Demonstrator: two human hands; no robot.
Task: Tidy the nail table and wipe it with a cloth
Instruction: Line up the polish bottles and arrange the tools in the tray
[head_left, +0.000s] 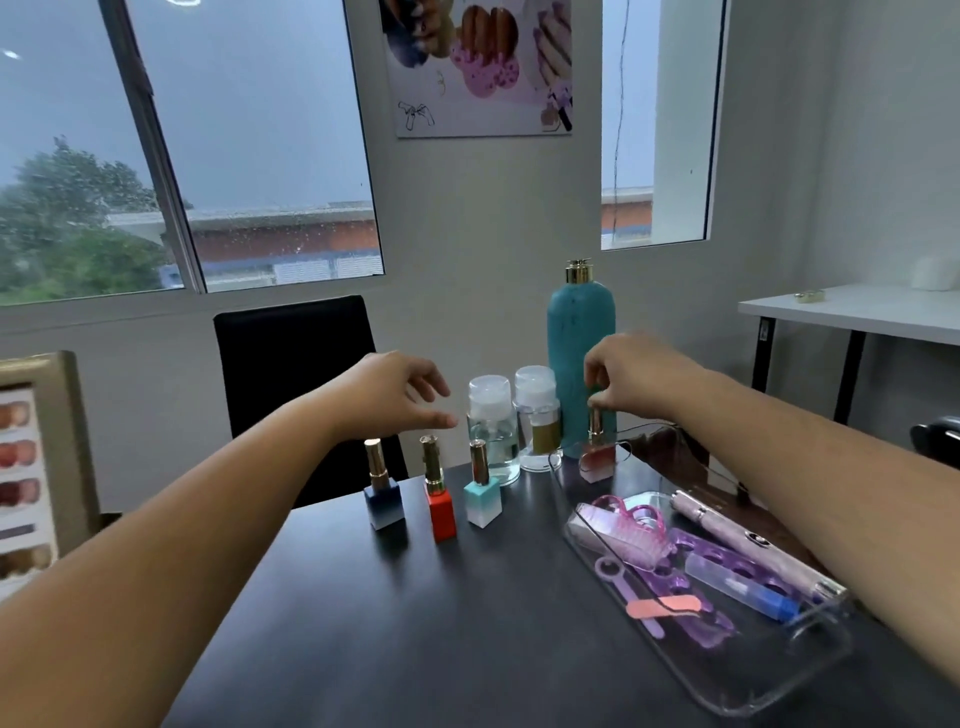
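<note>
Dark, matte and faintly mottled, the surface (415, 613) carries a row of three square-bodied nail polish bottles with slim gold caps near its far edge: a navy-to-white bottle (383, 493) at left, a solid red bottle (439, 499) in the middle, and a mint-to-white bottle (483, 493) at right. Just behind the mint one stand two clear plastic bottles with frosted white caps, the left clear bottle (492, 431) holding colourless liquid, the right clear bottle (538, 421) banded with a gold label. Behind these rises a tall teal bottle (576, 338), cylindrical, speckled in finish, with a gold cap.

On the right side lies a clear plastic tray (810, 675), oblong with rounded corners. It holds a pink nail brush (631, 530), purple toe separators (696, 571), a slender pink metallic pen-shaped tool (748, 545), a clear tube with a blue end (743, 587) and a salmon-coloured file (660, 607).

Left hand (400, 395): released, fingers loosely spread and curved, hovering above the red bottle and touching nothing.

Right hand (634, 379): fingertips pinched on the gold cap of a pink-to-white polish bottle (597, 460), which is upright at the far end of the tray, in front of the teal bottle; whether its base rests on the tray cannot be told.

No cloth is in view. A black chair back (296, 374) stands beyond the far edge of the surface.
</note>
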